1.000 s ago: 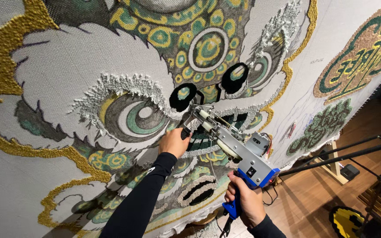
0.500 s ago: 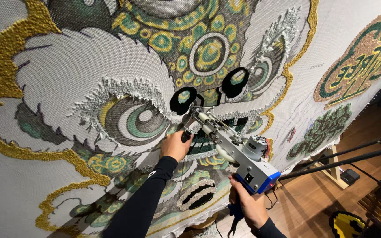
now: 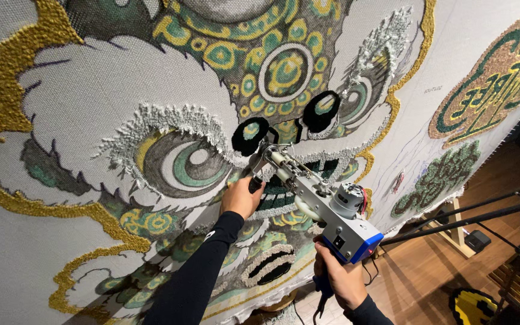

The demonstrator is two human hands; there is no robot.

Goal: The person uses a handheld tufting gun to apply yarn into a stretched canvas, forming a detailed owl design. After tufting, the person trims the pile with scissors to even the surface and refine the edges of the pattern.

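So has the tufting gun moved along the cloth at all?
No. The tufting gun keeps its tip just below the left black oval patch, as before.

**Around the frame: floor, stands and a second design**

Off to the right, a round green-and-gold emblem [image 3: 493,90] sits on the stretched cloth, a leafy green patch [image 3: 440,177] below it. Dark metal poles [image 3: 470,213] cross above the wooden floor [image 3: 419,283], where a yellow-and-black rug piece [image 3: 469,306] lies near a small black box [image 3: 478,241].
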